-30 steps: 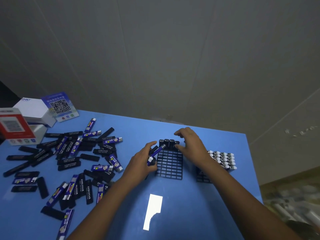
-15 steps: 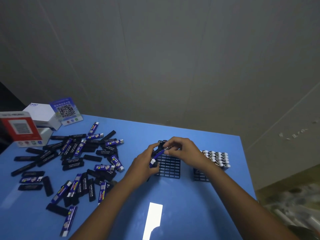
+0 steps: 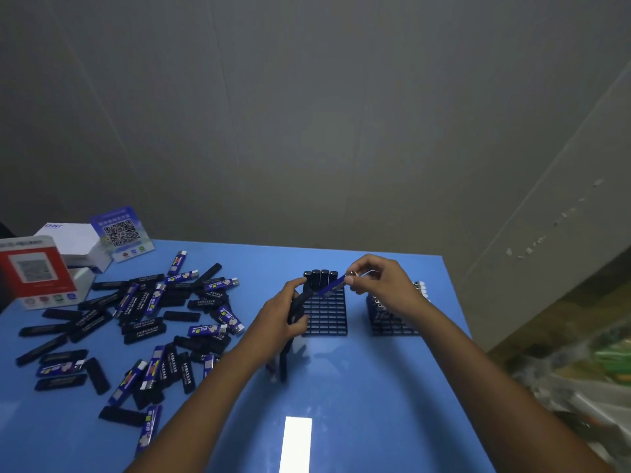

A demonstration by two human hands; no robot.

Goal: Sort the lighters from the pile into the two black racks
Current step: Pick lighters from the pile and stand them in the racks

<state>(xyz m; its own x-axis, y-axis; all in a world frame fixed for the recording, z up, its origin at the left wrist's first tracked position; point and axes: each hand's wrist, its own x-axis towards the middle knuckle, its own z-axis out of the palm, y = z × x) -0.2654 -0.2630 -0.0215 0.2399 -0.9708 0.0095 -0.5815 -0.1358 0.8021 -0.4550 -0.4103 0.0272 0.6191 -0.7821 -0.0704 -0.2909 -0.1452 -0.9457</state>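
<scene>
A pile of black and blue lighters (image 3: 143,322) lies spread over the left half of the blue table (image 3: 358,404). The left black rack (image 3: 324,315) stands mid-table with several black lighters (image 3: 321,278) upright in its back row. The right black rack (image 3: 389,319) holds blue lighters with silver tops, partly hidden by my right arm. My right hand (image 3: 379,281) pinches the metal end of a blue lighter (image 3: 333,288) that slants over the left rack. My left hand (image 3: 285,315) grips black lighters (image 3: 296,307) beside that rack.
A red QR-code stand (image 3: 34,271), a white box (image 3: 73,240) and a blue QR-code card (image 3: 121,233) sit at the table's far left corner. The table's right edge drops to a cluttered floor (image 3: 587,370). A grey wall rises behind.
My right hand came off the back row of black lighters, met my left hand, took the blue lighter by its end and drew it up to the right. My left hand keeps black lighters.
</scene>
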